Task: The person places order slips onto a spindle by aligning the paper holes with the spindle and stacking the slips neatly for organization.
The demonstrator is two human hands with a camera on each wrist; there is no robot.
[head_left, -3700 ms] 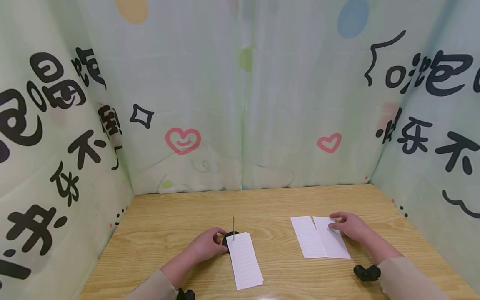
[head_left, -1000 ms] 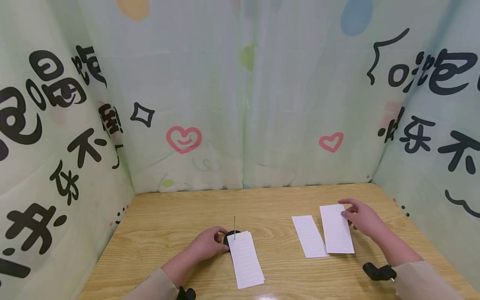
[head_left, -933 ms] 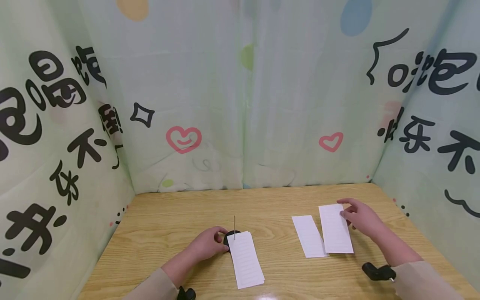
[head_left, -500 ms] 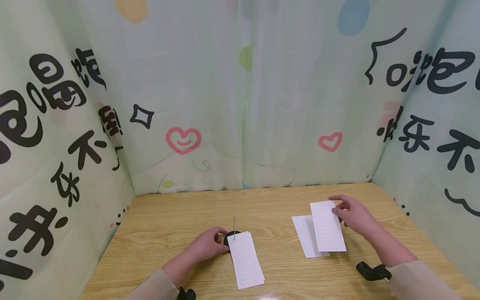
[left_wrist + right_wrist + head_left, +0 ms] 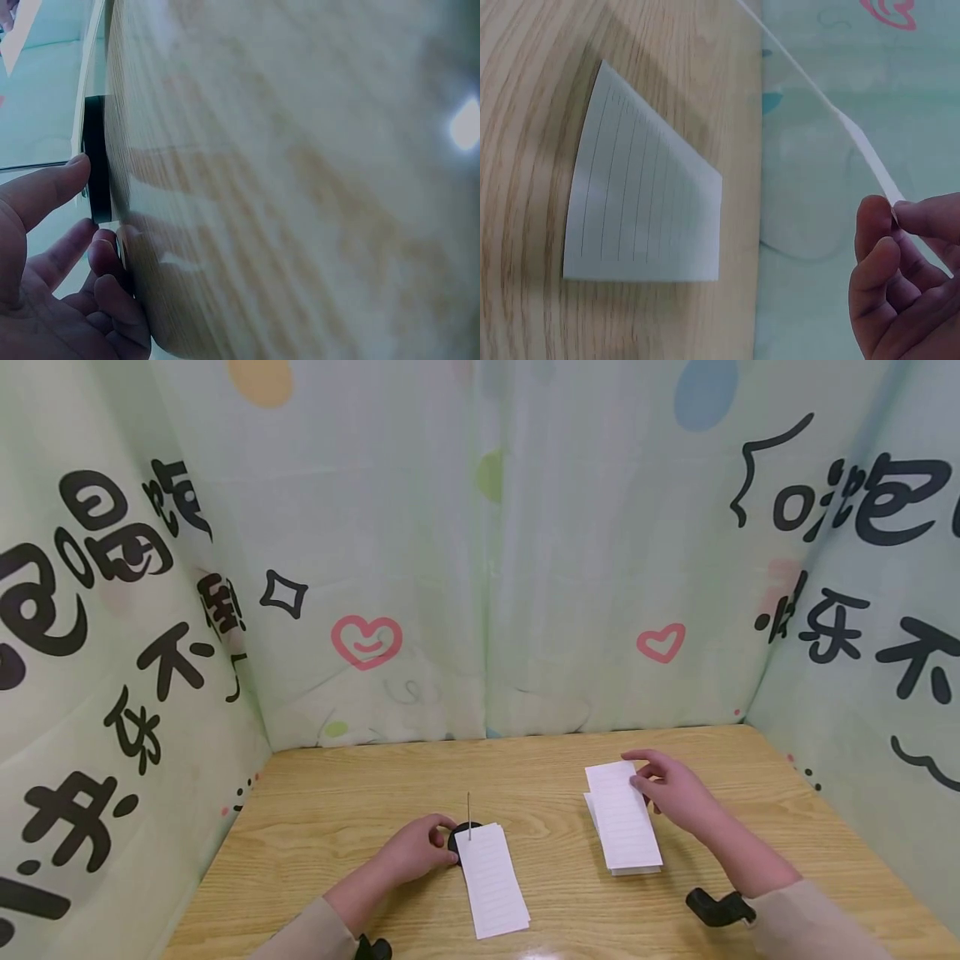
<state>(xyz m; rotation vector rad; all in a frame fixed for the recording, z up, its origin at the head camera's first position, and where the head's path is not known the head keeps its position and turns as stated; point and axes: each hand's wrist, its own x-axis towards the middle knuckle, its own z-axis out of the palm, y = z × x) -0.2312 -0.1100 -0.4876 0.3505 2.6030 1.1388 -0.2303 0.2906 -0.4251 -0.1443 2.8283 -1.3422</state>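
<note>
My left hand (image 5: 416,850) grips the round black base (image 5: 97,161) of a bill spike between thumb and fingers. Its thin metal needle (image 5: 468,807) stands upright through the top of a small stack of lined paper slips (image 5: 493,881). At the right, my right hand (image 5: 678,793) pinches the upper right edge of another lined slip (image 5: 622,818) between thumb and fingers, holding it above the table. Below it lies one more lined slip (image 5: 645,202), mostly covered in the head view but plain in the right wrist view.
The wooden table (image 5: 360,785) reaches back to a pale green curtain (image 5: 570,568) with printed hearts and characters. Curtains also close off both sides. A black wrist device (image 5: 718,908) sits at the right sleeve.
My right hand has lifted the right-hand slip from the table and carried it left, over the other loose slip. The left hand and the bill spike have stayed in place.
</note>
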